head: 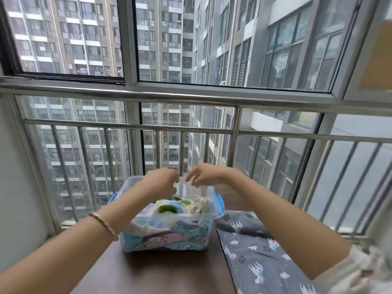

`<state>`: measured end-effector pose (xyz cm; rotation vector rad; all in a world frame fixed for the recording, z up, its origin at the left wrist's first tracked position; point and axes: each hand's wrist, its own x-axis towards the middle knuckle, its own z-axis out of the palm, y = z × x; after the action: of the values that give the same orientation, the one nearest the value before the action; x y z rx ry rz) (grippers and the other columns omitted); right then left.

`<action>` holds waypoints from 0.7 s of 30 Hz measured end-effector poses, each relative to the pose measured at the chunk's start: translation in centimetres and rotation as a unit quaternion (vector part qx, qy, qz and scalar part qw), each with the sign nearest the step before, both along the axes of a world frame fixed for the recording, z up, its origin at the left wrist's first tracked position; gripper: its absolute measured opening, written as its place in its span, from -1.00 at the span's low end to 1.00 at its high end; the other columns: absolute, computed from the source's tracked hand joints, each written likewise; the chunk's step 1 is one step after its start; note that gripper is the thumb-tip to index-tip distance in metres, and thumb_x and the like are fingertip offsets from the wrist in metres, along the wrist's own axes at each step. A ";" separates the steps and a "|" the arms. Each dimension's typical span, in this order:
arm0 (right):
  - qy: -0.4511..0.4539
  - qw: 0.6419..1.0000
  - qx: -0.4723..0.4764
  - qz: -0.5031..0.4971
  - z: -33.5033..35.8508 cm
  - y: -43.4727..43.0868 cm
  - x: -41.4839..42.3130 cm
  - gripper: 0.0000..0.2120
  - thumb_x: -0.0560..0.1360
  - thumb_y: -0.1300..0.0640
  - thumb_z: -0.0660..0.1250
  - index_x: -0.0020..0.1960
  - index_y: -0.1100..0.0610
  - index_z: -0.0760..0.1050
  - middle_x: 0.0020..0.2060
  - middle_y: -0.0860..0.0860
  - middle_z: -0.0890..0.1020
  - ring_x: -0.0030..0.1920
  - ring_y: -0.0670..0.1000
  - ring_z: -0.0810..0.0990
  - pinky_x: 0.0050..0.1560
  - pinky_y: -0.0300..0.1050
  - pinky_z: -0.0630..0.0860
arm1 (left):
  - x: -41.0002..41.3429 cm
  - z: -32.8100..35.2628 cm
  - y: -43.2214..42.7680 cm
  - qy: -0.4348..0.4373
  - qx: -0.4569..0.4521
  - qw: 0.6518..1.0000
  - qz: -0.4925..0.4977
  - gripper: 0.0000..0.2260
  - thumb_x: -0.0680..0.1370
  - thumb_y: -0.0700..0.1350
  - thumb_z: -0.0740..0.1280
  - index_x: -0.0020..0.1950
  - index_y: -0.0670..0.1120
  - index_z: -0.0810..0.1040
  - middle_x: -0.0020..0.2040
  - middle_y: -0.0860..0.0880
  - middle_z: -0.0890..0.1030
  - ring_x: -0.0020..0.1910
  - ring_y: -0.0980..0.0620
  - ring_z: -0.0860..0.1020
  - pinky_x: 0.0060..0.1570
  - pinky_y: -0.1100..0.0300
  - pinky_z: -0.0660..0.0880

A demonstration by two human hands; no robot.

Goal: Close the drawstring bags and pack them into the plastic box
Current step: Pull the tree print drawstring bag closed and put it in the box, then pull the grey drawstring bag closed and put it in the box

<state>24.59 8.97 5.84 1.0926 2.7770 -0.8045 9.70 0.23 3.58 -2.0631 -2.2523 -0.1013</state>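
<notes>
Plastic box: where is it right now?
Head view, centre: the plastic box sits on the dark table, below the left hand and right hand, with grey patterned fabric just to its right.

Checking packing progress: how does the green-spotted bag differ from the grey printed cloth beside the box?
The green-spotted bag lies inside the plastic box, atop other fabric; the grey printed cloth lies flat on the table beside it. The bag is pale with green spots; the cloth is grey with white shapes. Both are patterned fabric.
</notes>
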 end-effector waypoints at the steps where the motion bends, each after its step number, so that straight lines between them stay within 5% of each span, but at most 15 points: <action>1: 0.018 1.000 0.007 -0.006 -0.3 0.0 0.9 -0.62 0.51 0.36 0.24 0.30 0.15 0.50 0.30 0.12 0.53 0.27 0.06 0.52 0.37 0.06 0.40 | 1.4 0.2 -0.2 0.000 0.027 1.000 -0.011 -0.77 0.53 -0.09 0.31 0.19 -0.01 0.53 -0.01 0.06 0.60 -0.15 0.09 0.54 -0.17 0.21 0.57; 7: 0.098 0.993 0.021 -0.056 -3.0 -1.4 7.6 -0.75 0.51 0.28 0.29 0.14 0.14 0.63 0.01 0.07 0.69 0.06 0.00 0.64 0.18 -0.04 0.56 | 9.2 -0.2 -1.3 -0.006 0.044 0.996 -0.081 -0.89 0.52 -0.15 0.27 0.01 -0.06 0.56 -0.11 -0.01 0.62 -0.19 0.01 0.59 -0.36 0.23 0.49; 10: 0.097 0.991 0.013 -0.086 -4.9 -2.8 12.0 -0.76 0.47 0.28 0.29 0.03 0.10 0.67 -0.09 0.00 0.70 -0.07 -0.07 0.64 0.07 -0.10 0.58 | 13.2 -1.9 -2.3 -0.027 0.018 0.991 -0.127 -0.91 0.48 -0.13 0.28 -0.06 -0.05 0.55 -0.18 -0.01 0.61 -0.18 -0.05 0.60 -0.23 0.11 0.57; 15: 0.061 0.989 -0.019 -0.130 -8.4 -4.9 18.3 -0.81 0.45 0.28 0.29 -0.06 0.12 0.66 -0.19 0.04 0.69 -0.27 -0.11 0.60 -0.21 -0.21 0.56 | 18.9 -6.3 -3.8 -0.095 -0.142 0.960 -0.222 -0.84 0.43 -0.04 0.40 -0.02 -0.04 0.60 -0.12 0.01 0.59 -0.10 -0.03 0.56 -0.15 0.18 0.49; 21: -0.003 0.983 -0.065 -0.172 -11.9 -6.2 22.1 -0.74 0.50 0.26 0.27 0.15 0.15 0.61 -0.06 0.05 0.69 -0.15 -0.06 0.64 -0.07 -0.17 0.57 | 22.6 -12.3 -6.0 -0.059 -0.303 0.916 -0.255 -0.54 0.35 0.07 0.52 0.15 -0.07 0.50 0.02 -0.07 0.57 -0.14 -0.02 0.47 -0.18 0.18 0.42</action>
<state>46.64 2.74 -6.08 1.5688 2.5181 -0.9940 32.27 -5.79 -8.76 -2.9945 -1.8905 0.5201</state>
